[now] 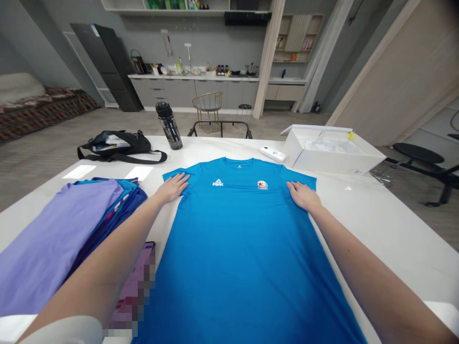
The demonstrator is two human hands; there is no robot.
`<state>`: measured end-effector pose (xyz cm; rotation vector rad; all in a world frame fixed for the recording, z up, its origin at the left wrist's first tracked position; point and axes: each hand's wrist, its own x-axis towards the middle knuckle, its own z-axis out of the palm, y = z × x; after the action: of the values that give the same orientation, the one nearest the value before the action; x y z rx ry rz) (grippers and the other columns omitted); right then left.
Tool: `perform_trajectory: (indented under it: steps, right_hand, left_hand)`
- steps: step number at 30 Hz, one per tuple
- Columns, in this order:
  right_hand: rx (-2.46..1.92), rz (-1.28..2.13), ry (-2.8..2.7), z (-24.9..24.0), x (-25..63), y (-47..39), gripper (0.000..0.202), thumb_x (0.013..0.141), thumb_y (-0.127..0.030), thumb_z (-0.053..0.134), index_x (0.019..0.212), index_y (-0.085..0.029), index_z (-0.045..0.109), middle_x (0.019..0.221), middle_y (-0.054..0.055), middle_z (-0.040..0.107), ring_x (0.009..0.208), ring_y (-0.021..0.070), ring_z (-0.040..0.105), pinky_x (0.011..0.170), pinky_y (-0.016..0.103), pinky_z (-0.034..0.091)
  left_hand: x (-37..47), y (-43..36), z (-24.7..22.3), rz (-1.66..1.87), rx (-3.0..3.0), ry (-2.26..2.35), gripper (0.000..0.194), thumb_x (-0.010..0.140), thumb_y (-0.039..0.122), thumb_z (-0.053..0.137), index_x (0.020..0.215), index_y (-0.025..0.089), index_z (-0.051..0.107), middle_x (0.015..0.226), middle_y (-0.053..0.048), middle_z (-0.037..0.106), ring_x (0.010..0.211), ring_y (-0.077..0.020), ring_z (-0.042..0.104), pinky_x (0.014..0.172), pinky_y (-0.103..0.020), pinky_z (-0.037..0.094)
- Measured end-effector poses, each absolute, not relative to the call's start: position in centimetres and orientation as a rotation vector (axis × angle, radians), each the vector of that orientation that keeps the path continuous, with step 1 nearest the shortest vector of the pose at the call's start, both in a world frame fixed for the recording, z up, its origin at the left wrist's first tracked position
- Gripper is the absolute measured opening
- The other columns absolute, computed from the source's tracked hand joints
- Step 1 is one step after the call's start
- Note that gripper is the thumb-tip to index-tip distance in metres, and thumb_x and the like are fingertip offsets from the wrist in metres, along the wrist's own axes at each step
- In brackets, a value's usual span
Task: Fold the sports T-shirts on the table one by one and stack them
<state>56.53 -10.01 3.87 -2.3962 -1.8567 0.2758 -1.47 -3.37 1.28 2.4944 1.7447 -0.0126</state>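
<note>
A blue T-shirt (240, 239) lies spread out face up on the white table (358, 210), its collar toward the far side. White lettering and a small round badge with a red star mark its chest. My left hand (173, 187) rests flat on the left sleeve, fingers stretched out. On the right sleeve, my right hand (301, 195) lies palm down with its fingers extended. The shirt's lower hem runs out of view at the bottom.
Folded clothes (60, 224) are stacked at the left, near a partly blurred phone (138, 282). Farther back are a black bag (118, 145), a dark bottle (169, 126), a white handheld device (272, 154) and an open white box (330, 160). A chair stands beyond the table.
</note>
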Motion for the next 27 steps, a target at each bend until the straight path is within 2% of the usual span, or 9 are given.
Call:
perform_trajectory:
  steps: [3,5,9,13,15,18,21,25,27]
  right_hand:
    - [-2.445,0.273,-1.763,4.5,56.0,-8.9,0.07,0.1,-0.066,0.019,0.147,-0.027,0.054,0.15,0.016,0.051,0.135,0.0372,0.05,0.111,0.06,0.035]
    - [-2.505,0.196,-1.703,4.3,55.4,-8.5,0.069,0.099,-0.067,0.023,0.145,-0.026,0.055,0.146,0.019,0.052,0.131,0.0397,0.052,0.109,0.065,0.033]
    - [-2.478,-0.069,-1.699,3.3,53.7,-7.5,0.066,0.1,-0.065,0.028,0.14,-0.021,0.058,0.148,0.021,0.049,0.136,0.0411,0.044,0.112,0.072,0.021]
    - [-2.26,-0.079,-1.835,2.9,51.3,-5.1,0.068,0.103,-0.058,0.023,0.148,-0.013,0.048,0.159,0.019,0.038,0.149,0.0337,0.029,0.12,0.058,0.02]
    - [-2.235,0.081,-1.867,2.8,50.2,-3.6,0.071,0.103,-0.058,0.02,0.154,-0.014,0.042,0.163,0.016,0.033,0.151,0.0315,0.027,0.121,0.055,0.022]
    - [-2.316,0.249,-1.861,2.3,49.3,-2.0,0.071,0.102,-0.063,0.017,0.159,-0.025,0.034,0.167,0.009,0.025,0.153,0.0343,0.021,0.12,0.064,0.018]
    - [-2.372,0.207,-1.88,1.9,49.3,-1.5,0.071,0.099,-0.068,0.018,0.16,-0.033,0.029,0.169,0.005,0.02,0.154,0.0376,0.014,0.118,0.071,0.011]
    - [-2.33,0.106,-1.899,2.1,48.5,-1.7,0.07,0.1,-0.065,0.021,0.159,-0.029,0.034,0.168,0.008,0.024,0.154,0.039,0.014,0.117,0.073,0.009]
    - [-2.196,-0.029,-1.966,2.3,47.2,-1.6,0.067,0.103,-0.058,0.022,0.158,-0.023,0.035,0.167,0.009,0.025,0.155,0.0349,0.014,0.12,0.067,0.008]
  left_hand:
    - [-2.8,-2.5,1.8,-0.005,2.564,1.692,0.06,0.106,0.045,0.024,0.161,0.024,0.025,0.168,-0.008,0.021,0.155,-0.0293,0.019,0.122,-0.053,0.022]
    - [-3.5,-2.2,2.3,-0.004,2.615,1.648,0.059,0.105,0.044,0.026,0.16,0.023,0.029,0.167,-0.008,0.024,0.155,-0.0279,0.021,0.122,-0.05,0.024]
    - [-2.6,-1.8,3.6,0.034,2.664,1.673,0.056,0.104,0.041,0.028,0.155,0.02,0.042,0.163,-0.008,0.036,0.149,-0.0251,0.035,0.122,-0.041,0.026]
    - [3.0,-1.6,4.4,0.265,2.475,1.954,0.054,0.105,0.037,0.024,0.147,0.019,0.052,0.154,-0.007,0.051,0.139,-0.0243,0.049,0.118,-0.038,0.035]
    - [6.2,-1.1,4.3,0.295,2.361,1.962,0.057,0.106,0.042,0.022,0.153,0.019,0.044,0.157,-0.009,0.046,0.143,-0.024,0.045,0.118,-0.039,0.036]
    - [8.8,-0.2,3.4,0.102,2.227,1.975,0.064,0.104,0.053,0.022,0.159,0.022,0.031,0.166,-0.009,0.028,0.153,-0.0296,0.027,0.122,-0.052,0.027]
    - [8.7,0.7,2.4,0.039,2.183,2.042,0.069,0.101,0.062,0.017,0.161,0.03,0.025,0.169,-0.005,0.017,0.156,-0.0314,0.015,0.122,-0.061,0.016]
    - [9.1,1.5,2.2,0.041,2.236,2.106,0.072,0.1,0.064,0.015,0.16,0.027,0.029,0.168,-0.008,0.021,0.155,-0.0334,0.019,0.122,-0.066,0.007]
    - [10.9,1.7,2.3,0.11,2.342,2.102,0.071,0.101,0.059,0.016,0.16,0.023,0.032,0.168,-0.009,0.024,0.155,-0.0321,0.019,0.123,-0.064,0.003]
